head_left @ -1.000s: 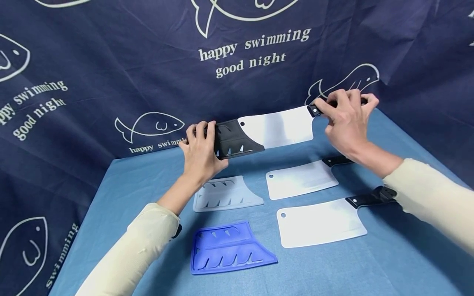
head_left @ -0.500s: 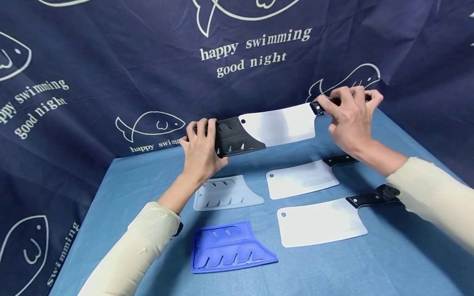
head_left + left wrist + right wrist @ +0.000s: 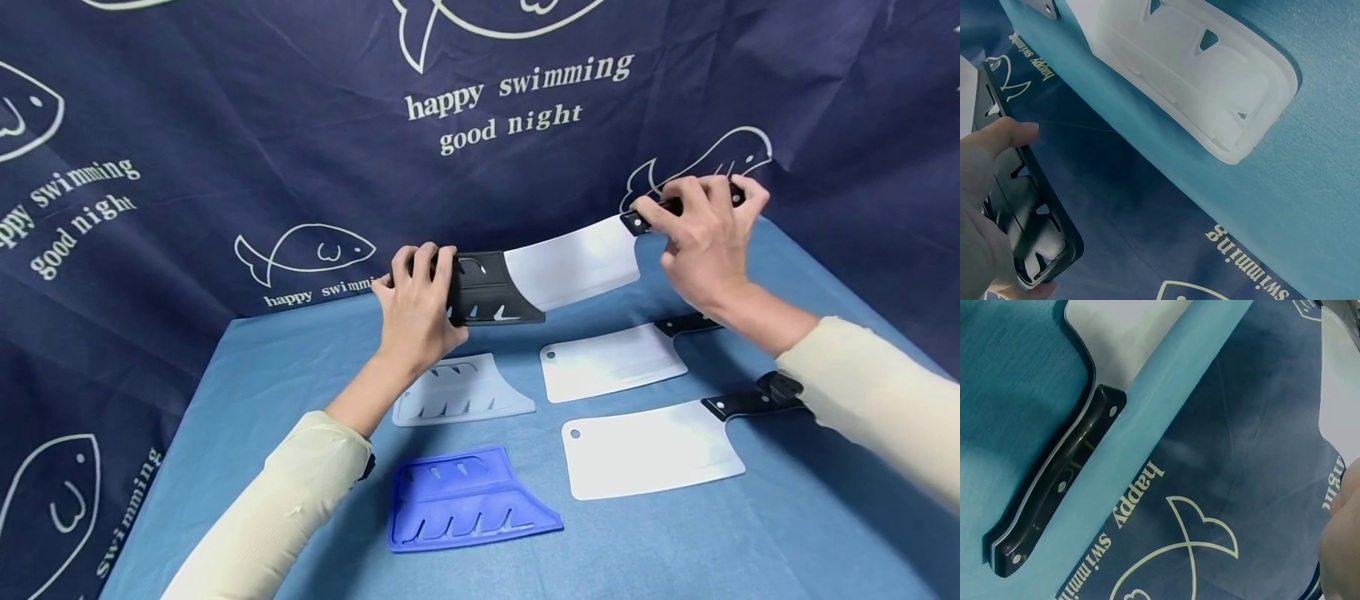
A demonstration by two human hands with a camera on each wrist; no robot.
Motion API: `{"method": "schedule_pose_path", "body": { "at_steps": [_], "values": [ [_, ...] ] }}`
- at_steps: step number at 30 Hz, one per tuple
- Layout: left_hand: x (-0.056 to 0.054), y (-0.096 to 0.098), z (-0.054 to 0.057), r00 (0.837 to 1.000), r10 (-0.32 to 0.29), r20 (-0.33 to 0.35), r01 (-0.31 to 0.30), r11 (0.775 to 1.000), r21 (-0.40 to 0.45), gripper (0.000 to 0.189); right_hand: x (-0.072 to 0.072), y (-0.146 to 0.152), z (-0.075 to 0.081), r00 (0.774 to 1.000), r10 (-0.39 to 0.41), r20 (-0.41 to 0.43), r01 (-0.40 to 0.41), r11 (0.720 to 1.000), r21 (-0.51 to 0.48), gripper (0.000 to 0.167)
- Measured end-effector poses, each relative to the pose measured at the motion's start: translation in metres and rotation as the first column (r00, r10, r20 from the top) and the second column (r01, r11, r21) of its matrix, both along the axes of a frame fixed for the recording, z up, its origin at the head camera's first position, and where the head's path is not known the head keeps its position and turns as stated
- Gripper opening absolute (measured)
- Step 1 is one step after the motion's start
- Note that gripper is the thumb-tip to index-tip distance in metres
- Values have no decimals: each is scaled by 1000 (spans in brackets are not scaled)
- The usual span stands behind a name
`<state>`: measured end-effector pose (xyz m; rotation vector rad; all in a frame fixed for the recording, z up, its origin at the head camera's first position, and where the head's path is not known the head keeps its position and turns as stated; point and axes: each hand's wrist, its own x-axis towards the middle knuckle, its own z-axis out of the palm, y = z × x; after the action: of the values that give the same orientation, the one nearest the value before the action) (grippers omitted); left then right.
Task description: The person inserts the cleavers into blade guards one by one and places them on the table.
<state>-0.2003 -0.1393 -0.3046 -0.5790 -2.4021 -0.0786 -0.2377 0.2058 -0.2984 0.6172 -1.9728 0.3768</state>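
Observation:
In the head view, my left hand (image 3: pixel 420 304) grips a black blade cover (image 3: pixel 486 287) by its closed end, raised over the back of the table. My right hand (image 3: pixel 705 237) holds a cleaver (image 3: pixel 577 260) by its black handle, fingers curled over the top. The front part of the blade sits inside the cover, and its corner hole is hidden there. The rest of the blade shows between the two hands. In the left wrist view, thumb and fingers clasp the slotted black cover (image 3: pixel 1035 219) at its edges.
On the blue tablecloth (image 3: pixel 247 392) lie a translucent white blade cover (image 3: pixel 472 392) and a blue one (image 3: pixel 472 500). To their right rest two more cleavers, a rear one (image 3: pixel 611 362) and a front one (image 3: pixel 652 450), handles pointing right. A dark blue printed curtain (image 3: pixel 315 150) hangs behind.
The black cover has moved right and slightly down with my left hand. My right hand has shifted a little left, and the cleaver's blade has slid deeper into the cover, hiding its hole.

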Motion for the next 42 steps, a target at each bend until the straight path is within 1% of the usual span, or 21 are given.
{"method": "schedule_pose_path", "body": {
  "at_steps": [3,7,10,12,18,24,28,31,34,36,38,42],
  "values": [
    [1,0,1,1000,4,13,-4,1000,9,98,1,2,0,1000,-3,16,3,1000,-2,68],
    [2,0,5,999,21,44,-24,998,66,102,3,1,0,998,-16,57,15,1000,4,69],
    [2,1,8,998,29,52,-34,995,93,104,4,-2,0,996,-25,80,26,1000,-5,68],
    [2,2,10,998,35,49,-39,996,81,104,5,-4,-1,996,-31,83,32,999,-11,67],
    [5,4,11,995,75,70,-79,996,51,105,4,-11,-1,998,-37,51,38,999,-20,67],
    [7,4,10,992,104,75,-107,994,38,105,2,-16,-5,1000,-5,8,6,999,-49,69],
    [8,4,9,989,115,94,-119,992,34,104,0,-17,-6,1000,13,-17,-14,999,-48,69],
    [9,5,9,989,110,100,-115,993,40,103,0,-17,-5,999,27,-23,-28,999,-45,68],
    [10,11,8,994,76,83,-79,996,33,102,2,-21,-2,999,44,-12,-44,999,10,65],
    [12,19,8,995,56,85,-59,998,38,102,4,-31,-1,999,52,-9,-52,998,34,64],
    [15,28,9,993,38,107,-44,998,50,102,8,-44,0,998,57,5,-57,997,58,64],
    [18,42,12,984,51,171,-68,993,96,103,14,-63,1,999,28,30,-30,998,59,62]
  ]
}}
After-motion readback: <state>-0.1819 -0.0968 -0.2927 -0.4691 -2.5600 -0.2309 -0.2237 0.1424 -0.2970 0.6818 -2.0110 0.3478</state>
